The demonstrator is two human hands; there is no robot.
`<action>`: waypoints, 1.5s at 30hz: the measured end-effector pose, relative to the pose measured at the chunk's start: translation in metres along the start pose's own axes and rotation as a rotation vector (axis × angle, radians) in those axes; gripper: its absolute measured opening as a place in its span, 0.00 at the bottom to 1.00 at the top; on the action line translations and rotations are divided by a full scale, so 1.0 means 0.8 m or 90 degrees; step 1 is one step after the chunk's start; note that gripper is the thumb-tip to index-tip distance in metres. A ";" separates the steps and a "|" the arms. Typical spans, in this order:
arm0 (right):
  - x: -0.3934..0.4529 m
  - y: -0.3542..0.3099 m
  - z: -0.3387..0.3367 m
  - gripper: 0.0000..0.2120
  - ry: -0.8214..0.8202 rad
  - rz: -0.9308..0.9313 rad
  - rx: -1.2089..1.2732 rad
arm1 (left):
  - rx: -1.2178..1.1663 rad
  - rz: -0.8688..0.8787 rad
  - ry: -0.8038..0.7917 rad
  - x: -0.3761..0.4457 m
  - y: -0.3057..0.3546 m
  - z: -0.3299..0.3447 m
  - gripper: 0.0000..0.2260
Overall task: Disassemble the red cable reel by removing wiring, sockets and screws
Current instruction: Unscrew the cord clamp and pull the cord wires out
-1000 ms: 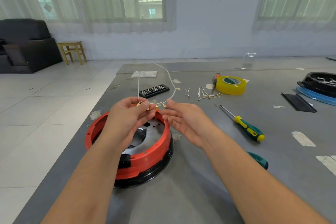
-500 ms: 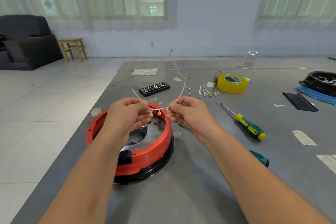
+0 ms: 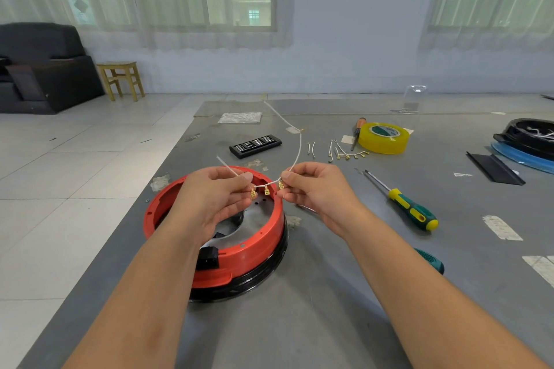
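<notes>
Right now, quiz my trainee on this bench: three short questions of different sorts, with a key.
1. True or false: both hands pinch the white wire.
2. How many brass terminals hang between the left hand and right hand?
3. Nearest the yellow tape roll: A) orange-handled screwdriver, B) bit case, C) red cable reel?

Key: 1 true; 2 three; 3 A.
</notes>
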State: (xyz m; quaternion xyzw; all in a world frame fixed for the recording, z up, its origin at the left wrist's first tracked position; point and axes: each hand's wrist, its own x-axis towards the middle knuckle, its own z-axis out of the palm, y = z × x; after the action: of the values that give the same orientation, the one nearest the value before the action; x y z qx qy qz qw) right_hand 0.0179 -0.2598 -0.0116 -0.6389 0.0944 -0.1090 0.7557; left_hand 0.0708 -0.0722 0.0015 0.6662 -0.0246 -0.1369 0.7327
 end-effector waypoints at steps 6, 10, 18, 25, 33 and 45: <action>-0.002 -0.003 -0.006 0.05 0.033 0.020 -0.026 | 0.096 0.064 0.030 0.000 -0.007 0.011 0.05; -0.009 -0.006 -0.016 0.04 0.033 0.072 -0.006 | 0.209 0.101 0.020 0.002 -0.013 0.020 0.05; 0.024 -0.060 -0.093 0.02 0.198 0.082 -0.017 | 0.662 0.276 -0.041 -0.006 -0.024 0.042 0.18; 0.113 -0.064 -0.149 0.05 0.333 0.167 -0.104 | 0.785 0.288 -0.054 -0.007 -0.034 0.047 0.22; 0.191 -0.048 -0.184 0.08 0.423 0.234 -0.219 | 0.807 0.237 -0.093 -0.002 -0.039 0.048 0.22; 0.193 -0.022 -0.186 0.20 0.317 0.056 -1.002 | 0.802 0.241 -0.105 -0.008 -0.032 0.048 0.21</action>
State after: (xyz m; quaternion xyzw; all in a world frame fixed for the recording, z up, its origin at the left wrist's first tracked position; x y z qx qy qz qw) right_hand 0.1231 -0.4471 -0.0193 -0.9343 0.3324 -0.1195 0.0478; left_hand 0.0523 -0.1101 -0.0181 0.9387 -0.2726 -0.0155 0.2106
